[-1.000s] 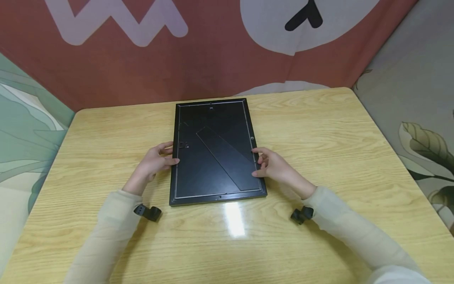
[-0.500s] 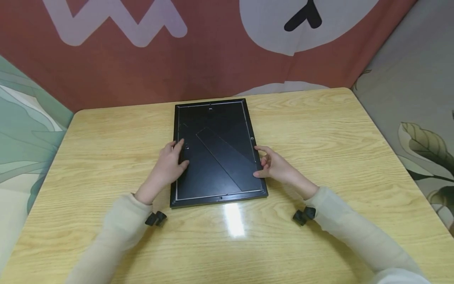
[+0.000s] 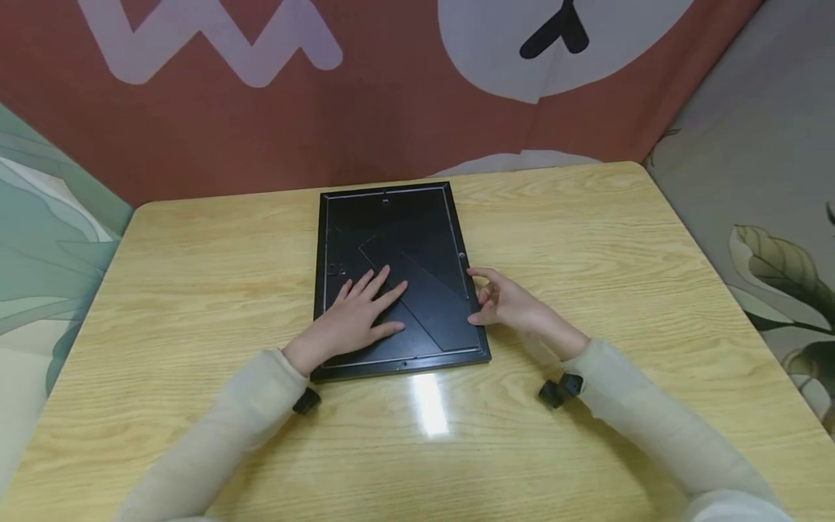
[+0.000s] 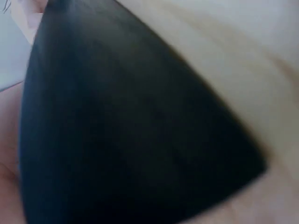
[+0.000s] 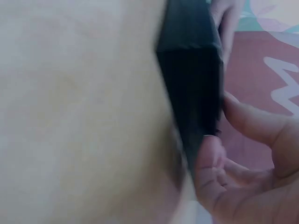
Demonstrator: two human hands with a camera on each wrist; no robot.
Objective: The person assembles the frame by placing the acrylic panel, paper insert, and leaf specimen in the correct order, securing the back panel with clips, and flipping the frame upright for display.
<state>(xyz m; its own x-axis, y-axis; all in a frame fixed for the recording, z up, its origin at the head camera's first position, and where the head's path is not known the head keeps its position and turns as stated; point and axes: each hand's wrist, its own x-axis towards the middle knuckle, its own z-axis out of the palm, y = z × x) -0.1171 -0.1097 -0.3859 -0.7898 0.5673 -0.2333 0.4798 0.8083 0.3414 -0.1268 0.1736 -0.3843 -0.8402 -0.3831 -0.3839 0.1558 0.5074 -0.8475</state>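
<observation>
A black picture frame lies face down on the wooden table, with its backing panel and the outline of a stand leg showing. My left hand rests on the lower left part of the backing, fingers spread. At the right side my right hand holds the frame's edge with thumb and curled fingers. In the right wrist view the right thumb is at the back edge and a fingertip touches the side wall of the frame. A blurred dark shape fills much of the left wrist view.
The pale wooden table extends around the frame on all sides. A red cloth with white shapes hangs behind its far edge. Black wrist devices sit beside the sleeves.
My left hand has let go of the frame's left edge and moved right onto the backing, its fingers spreading out. The right hand and the frame have hardly moved.
</observation>
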